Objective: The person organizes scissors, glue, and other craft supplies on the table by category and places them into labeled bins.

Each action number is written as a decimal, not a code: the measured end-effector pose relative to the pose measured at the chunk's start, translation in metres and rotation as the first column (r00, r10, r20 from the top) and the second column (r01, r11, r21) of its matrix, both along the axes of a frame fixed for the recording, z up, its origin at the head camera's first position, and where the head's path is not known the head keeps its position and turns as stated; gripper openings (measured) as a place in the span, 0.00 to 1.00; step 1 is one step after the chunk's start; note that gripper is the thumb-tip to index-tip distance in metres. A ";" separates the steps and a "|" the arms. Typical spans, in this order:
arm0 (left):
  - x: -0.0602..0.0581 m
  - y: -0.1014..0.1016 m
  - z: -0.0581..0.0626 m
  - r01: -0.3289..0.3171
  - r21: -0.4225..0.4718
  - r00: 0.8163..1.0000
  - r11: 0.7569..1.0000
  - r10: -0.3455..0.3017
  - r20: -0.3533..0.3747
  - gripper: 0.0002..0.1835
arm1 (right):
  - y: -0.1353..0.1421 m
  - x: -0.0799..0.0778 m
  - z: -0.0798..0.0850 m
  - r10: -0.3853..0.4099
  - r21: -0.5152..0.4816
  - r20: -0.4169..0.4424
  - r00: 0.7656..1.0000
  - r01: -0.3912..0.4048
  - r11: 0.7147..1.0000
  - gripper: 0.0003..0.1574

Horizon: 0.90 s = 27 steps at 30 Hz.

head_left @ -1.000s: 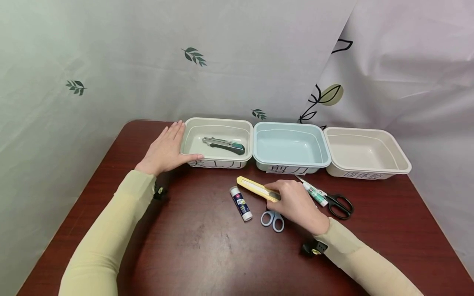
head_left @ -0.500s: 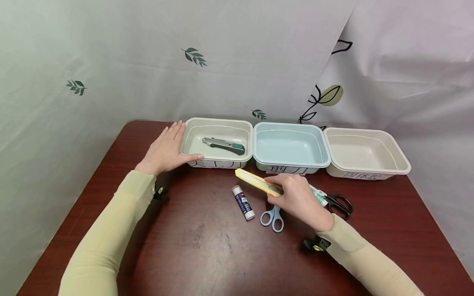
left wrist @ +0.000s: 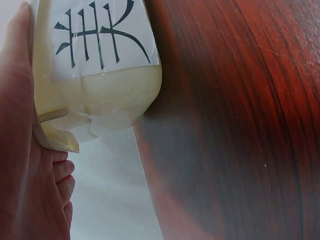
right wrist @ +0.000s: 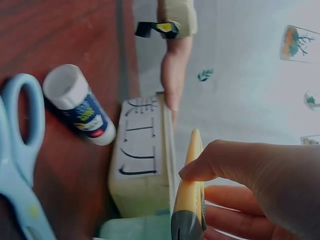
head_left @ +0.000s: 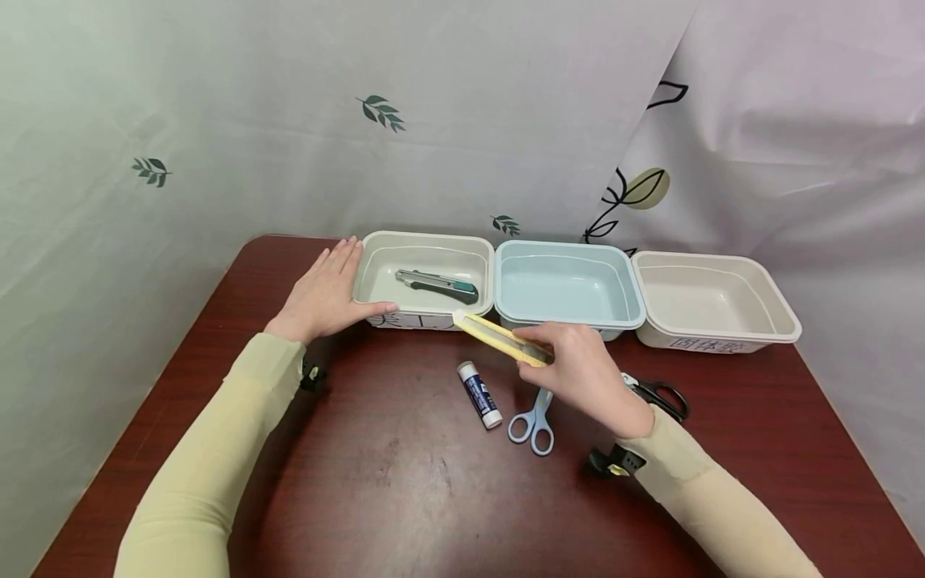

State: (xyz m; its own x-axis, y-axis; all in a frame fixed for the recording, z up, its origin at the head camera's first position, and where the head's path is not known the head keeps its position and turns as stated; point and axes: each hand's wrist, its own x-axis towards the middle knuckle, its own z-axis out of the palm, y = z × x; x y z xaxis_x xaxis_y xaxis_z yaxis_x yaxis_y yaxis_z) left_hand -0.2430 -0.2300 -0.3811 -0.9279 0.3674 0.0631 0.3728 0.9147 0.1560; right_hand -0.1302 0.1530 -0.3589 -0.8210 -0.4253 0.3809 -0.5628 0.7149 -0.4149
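My right hand (head_left: 581, 373) pinches a yellow utility knife (head_left: 499, 337) between thumb and fingers, held above the table with its far end by the front of the left bin (head_left: 426, 241). In the right wrist view the thumb presses on the yellow knife (right wrist: 189, 192). My left hand (head_left: 321, 293) rests with straight fingers on the left bin's rim, thumb along the front edge. Inside that bin lies a grey and green utility knife (head_left: 437, 285). Below the right hand are a glue stick (head_left: 480, 395) and blue-handled scissors (head_left: 533, 424), blades partly hidden.
A light blue bin (head_left: 569, 247) and a beige bin (head_left: 715, 258) stand to the right of the left one, all with paper labels in front. Black-handled scissors (head_left: 663, 397) lie partly behind the right hand. A patterned cloth (head_left: 433, 120) hangs behind the table.
My right hand has lifted the yellow utility knife and moved it forward toward the bins. The glue stick has shifted slightly to the right. My left hand has stayed in place.
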 end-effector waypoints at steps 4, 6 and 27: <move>0.000 0.000 0.000 -0.002 -0.005 1.000 1.000 0.002 0.002 0.68 | 0.000 -0.006 0.010 0.006 -0.040 0.022 1.000 -0.005 0.999 0.24; 0.000 0.000 0.000 -0.002 -0.003 1.000 1.000 0.002 0.002 0.68 | 0.000 -0.010 0.014 0.005 -0.066 0.035 0.999 -0.003 0.998 0.24; -0.001 -0.002 -0.001 -0.002 -0.006 1.000 1.000 0.002 -0.001 0.68 | -0.014 -0.064 0.065 0.004 -0.185 -0.050 0.999 -0.013 0.983 0.22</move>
State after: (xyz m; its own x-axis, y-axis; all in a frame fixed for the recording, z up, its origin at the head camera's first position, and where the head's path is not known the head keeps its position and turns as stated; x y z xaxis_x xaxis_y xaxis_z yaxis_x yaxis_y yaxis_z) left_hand -0.2440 -0.2315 -0.3824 -0.9286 0.3660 0.0617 0.3711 0.9164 0.1500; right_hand -0.1939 0.1394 -0.2936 -0.7960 -0.3508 0.4932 -0.5916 0.6233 -0.5115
